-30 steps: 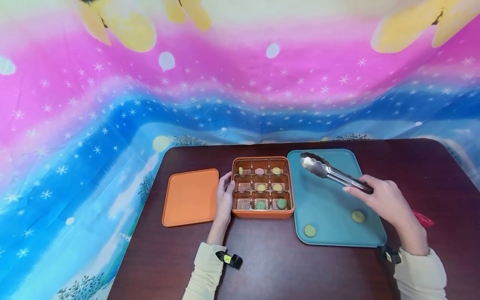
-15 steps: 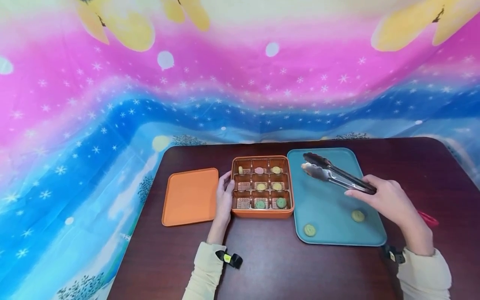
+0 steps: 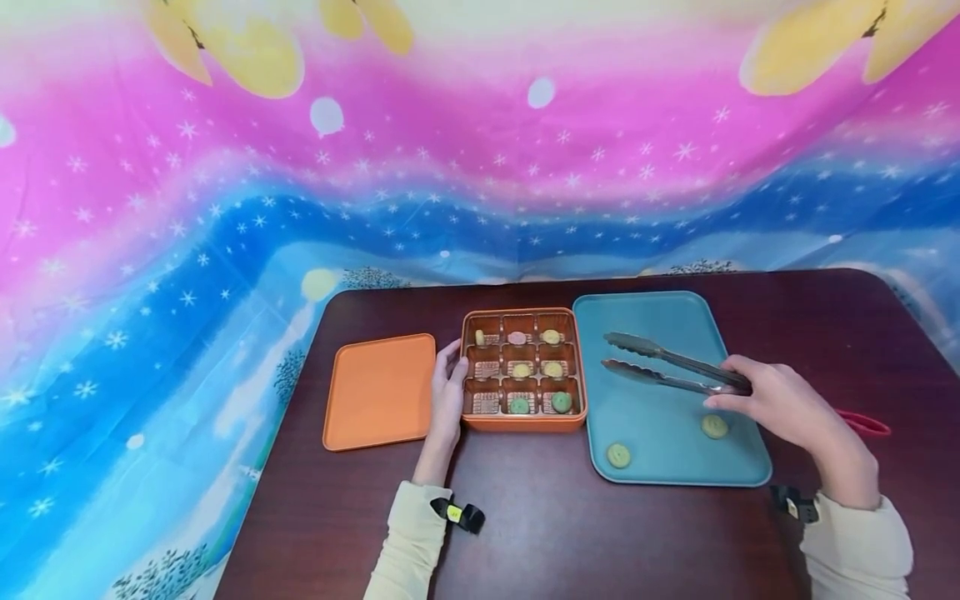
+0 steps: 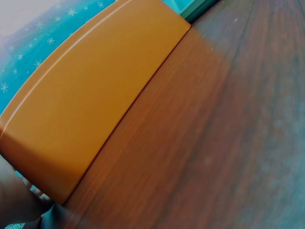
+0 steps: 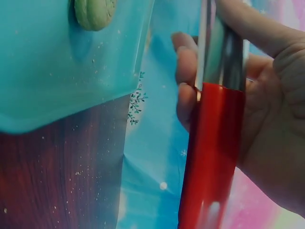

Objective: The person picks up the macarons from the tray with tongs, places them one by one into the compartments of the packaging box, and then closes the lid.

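Note:
My left hand [image 3: 447, 406] rests against the left side of the orange box [image 3: 525, 424], thumb at its rim. Inside, a clear brown divider has several cells; most hold one yellow, pink or green cookie, and two at the left look bare. My right hand [image 3: 787, 408] grips metal tongs [image 3: 678, 367] over the teal tray [image 3: 667, 321]; their tips are spread with nothing between them. Two green cookies lie on the tray, one [image 3: 618, 456] at the near left, the other [image 3: 715, 427] below the tongs. The right wrist view shows the red tong handle [image 5: 217, 133] in my hand [image 5: 281, 105].
An orange lid [image 3: 381, 392] lies flat left of the box. The teal tray stands right beside the box on the dark wood table [image 3: 570, 533]. A patterned cloth [image 3: 517, 167] hangs behind the table. A red loop [image 3: 864, 423] sticks out past my right wrist.
The tongs have swung their tips lower and nearer over the tray, and their arms have spread wider. My right hand has shifted slightly right. My left hand stays at the box.

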The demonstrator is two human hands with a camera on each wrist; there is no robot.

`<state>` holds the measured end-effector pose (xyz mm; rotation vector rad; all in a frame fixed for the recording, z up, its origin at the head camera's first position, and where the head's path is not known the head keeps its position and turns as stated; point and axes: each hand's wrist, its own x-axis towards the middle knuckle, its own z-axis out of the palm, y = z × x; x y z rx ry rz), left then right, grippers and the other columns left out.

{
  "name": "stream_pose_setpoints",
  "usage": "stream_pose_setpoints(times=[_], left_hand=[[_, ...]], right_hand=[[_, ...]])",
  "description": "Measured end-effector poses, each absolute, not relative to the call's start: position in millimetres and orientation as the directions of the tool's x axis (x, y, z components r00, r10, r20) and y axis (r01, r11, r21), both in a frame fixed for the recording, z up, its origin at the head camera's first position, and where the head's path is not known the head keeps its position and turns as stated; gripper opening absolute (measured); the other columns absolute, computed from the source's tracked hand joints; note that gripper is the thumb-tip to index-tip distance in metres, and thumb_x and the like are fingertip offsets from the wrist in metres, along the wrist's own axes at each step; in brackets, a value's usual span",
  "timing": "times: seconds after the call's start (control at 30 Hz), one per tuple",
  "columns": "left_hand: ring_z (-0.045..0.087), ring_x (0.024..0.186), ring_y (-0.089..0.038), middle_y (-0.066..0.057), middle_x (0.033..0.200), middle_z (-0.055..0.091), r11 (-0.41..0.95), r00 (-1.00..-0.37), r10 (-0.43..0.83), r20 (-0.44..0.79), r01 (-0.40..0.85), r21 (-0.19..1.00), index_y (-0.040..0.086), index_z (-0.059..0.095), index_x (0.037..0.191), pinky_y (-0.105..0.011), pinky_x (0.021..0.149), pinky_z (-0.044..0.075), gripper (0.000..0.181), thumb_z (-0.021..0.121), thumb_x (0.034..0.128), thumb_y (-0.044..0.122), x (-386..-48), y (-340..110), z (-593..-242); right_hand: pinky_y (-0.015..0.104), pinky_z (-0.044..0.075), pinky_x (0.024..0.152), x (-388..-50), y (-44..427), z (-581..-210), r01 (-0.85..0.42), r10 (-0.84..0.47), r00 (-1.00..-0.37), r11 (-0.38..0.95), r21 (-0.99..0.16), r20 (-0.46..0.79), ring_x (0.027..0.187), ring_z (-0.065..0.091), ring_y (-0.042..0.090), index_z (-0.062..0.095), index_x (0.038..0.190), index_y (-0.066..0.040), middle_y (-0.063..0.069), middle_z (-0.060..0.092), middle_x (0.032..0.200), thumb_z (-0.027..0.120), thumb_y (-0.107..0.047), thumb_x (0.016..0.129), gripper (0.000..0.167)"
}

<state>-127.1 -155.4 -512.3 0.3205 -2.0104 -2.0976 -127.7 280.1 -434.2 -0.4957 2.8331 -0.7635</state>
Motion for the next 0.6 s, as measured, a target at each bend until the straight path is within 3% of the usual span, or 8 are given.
stream_pose_setpoints(times=[0.2, 0.6], left_hand=[[0.050, 0.132, -0.032, -0.018, 0.143, 0.055, -0.032, -0.952, -0.307, -0.010, 0.000, 1.000, 0.003, 0.051, 0.148, -0.050, 0.109, 0.040, 0.040, 0.048, 0.1089, 0.010, -127.8, -154.7, -512.6], [0.048, 0.135, -0.032, -0.019, 0.145, 0.054, -0.042, -0.953, -0.304, -0.012, 0.001, 0.999, 0.003, 0.051, 0.148, -0.051, 0.111, 0.037, 0.040, 0.048, 0.1094, 0.010, -127.2, -155.1, -512.8]], right_hand=[[0.029, 0.041, 0.056, -125.1, 284.8, -435.6, -0.283, -0.391, -0.913, 0.813, -0.509, -0.117, 0.071, 0.050, 0.017, 0.064, 0.104, -0.004, -0.003, 0.055, 0.078, 0.086, -0.015, 0.084, 0.031], [0.029, 0.039, 0.056, -121.3, 289.3, -433.9, -0.331, -0.423, -0.899, 0.828, -0.453, -0.116, 0.068, 0.047, 0.014, 0.065, 0.094, -0.010, -0.006, 0.053, 0.076, 0.088, -0.014, 0.080, 0.027]])
